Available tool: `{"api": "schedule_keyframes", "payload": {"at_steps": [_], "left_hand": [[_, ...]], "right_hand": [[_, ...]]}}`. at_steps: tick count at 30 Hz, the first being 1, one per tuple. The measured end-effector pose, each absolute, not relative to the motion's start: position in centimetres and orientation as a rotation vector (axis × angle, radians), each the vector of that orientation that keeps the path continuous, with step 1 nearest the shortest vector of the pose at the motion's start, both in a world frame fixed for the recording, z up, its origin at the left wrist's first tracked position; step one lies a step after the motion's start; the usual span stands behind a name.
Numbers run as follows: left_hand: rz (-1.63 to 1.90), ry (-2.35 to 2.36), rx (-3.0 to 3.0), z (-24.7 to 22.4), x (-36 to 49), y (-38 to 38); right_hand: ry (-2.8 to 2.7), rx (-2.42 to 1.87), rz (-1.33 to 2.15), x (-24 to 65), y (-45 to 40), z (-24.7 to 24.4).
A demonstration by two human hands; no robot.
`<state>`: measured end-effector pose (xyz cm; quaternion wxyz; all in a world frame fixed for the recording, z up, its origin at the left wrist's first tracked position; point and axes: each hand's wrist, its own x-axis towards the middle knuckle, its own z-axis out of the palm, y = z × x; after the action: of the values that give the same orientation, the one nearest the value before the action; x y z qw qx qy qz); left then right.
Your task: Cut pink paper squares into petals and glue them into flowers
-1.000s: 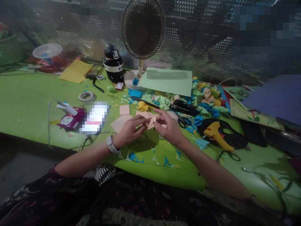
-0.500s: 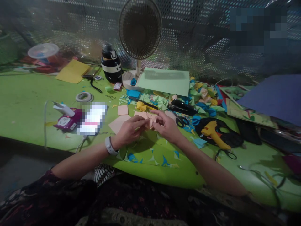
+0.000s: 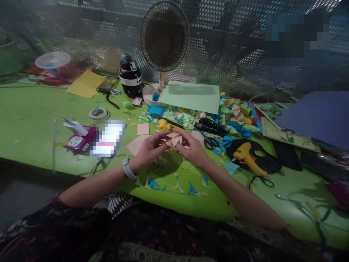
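Observation:
Between my two hands is a small pink piece of folded paper (image 3: 174, 141), its creased flaps partly hidden by fingers. My left hand (image 3: 151, 148), below a white wristband (image 3: 128, 169), grips its left side with thumb and fingers. On the opposite side, my right hand (image 3: 193, 148) pinches the paper too. Beside my left hand lie a larger pink sheet (image 3: 136, 144) and a small pink square (image 3: 143, 129). A yellow paper piece (image 3: 164, 125) sits just beyond the fingers. Scissors (image 3: 211, 142) rest to the right of my right hand.
A yellow glue gun (image 3: 249, 159) lies on a black pad at right. Behind are a stapler (image 3: 212, 126), a pale green sheet (image 3: 191, 96), a fan (image 3: 164, 36) and a black bottle (image 3: 130, 78). At left are a tape roll (image 3: 98, 113) and a lit phone (image 3: 109, 138).
Both hands have shifted their grip to the paper's two sides, thumbs now nearer me and fingers beyond it. The folded piece appears more spread out. The view has tilted slightly.

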<state>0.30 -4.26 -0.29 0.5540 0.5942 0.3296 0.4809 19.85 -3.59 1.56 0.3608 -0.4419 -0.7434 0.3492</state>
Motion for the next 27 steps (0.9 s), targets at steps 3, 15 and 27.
{"api": "schedule_keyframes", "payload": {"at_steps": [3,15,27], "left_hand": [[1.113,0.759,1.267,-0.3,0.3,-4.2],[1.028,0.732,1.193,-0.7,-0.2,-3.9],[1.45,1.007,1.872,-0.4,0.2,-4.4]], "right_hand": [[-2.02,-1.043,0.659,19.9,-3.5,1.2],[-1.959,-0.918,0.616,20.3,-3.0,0.9],[-1.817,-1.026,0.752,19.2,-4.0,1.2]]}}
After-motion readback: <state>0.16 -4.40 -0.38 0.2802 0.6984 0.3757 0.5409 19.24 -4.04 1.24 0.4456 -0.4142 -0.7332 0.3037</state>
